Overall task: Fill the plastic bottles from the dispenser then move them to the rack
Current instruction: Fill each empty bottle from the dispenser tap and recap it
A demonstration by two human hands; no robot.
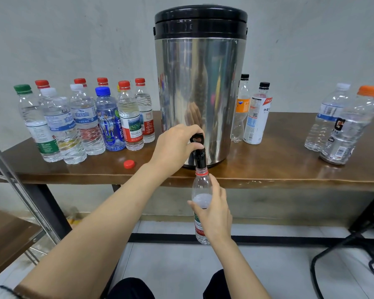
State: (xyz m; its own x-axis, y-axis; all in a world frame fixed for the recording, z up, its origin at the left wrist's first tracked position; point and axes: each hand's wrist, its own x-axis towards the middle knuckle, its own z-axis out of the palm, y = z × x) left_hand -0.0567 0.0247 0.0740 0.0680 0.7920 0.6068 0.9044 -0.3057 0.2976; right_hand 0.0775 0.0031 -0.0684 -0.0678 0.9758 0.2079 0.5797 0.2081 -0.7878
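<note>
A steel dispenser (200,87) with a black lid stands on the brown table (279,167). My left hand (177,143) grips the black tap lever (197,139) at its base. Under the black spout, below the table edge, my right hand (214,212) holds an uncapped clear bottle (201,188) with a red neck ring. Water shows inside the bottle, about level with my thumb. A loose red cap (129,164) lies on the table left of the tap.
Several capped bottles (84,119) crowd the table's left side. Two bottles (251,113) stand just right of the dispenser, two more (341,124) at the far right. A metal rack frame (20,190) with a wooden shelf is at the lower left. Black cables lie on the floor at right.
</note>
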